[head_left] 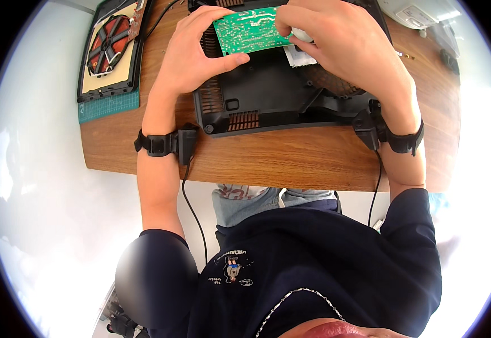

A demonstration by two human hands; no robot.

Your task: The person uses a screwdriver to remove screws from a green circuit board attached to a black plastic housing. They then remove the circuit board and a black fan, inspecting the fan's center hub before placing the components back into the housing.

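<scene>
A green circuit board (251,29) is held up over a black plastic housing (262,87), its soldered face toward me. My left hand (192,53) grips the board's left end, thumb along the lower edge and fingers at the top. At the other end, my right hand (341,39) has its fingers curled closed around a small white rounded piece (301,35), whose kind I cannot make out. Those fingers overlap the board's right end and hide it. Just below them, a whitish flat part (300,57) lies in the housing, partly covered by the hand.
A black-framed panel with a round reddish coil (110,45) lies at the left, on a green cutting mat (110,107). At the back right stands a white appliance (417,14). Small metal bits (407,56) lie on the wooden table (273,158). Black cables hang from both wrist straps.
</scene>
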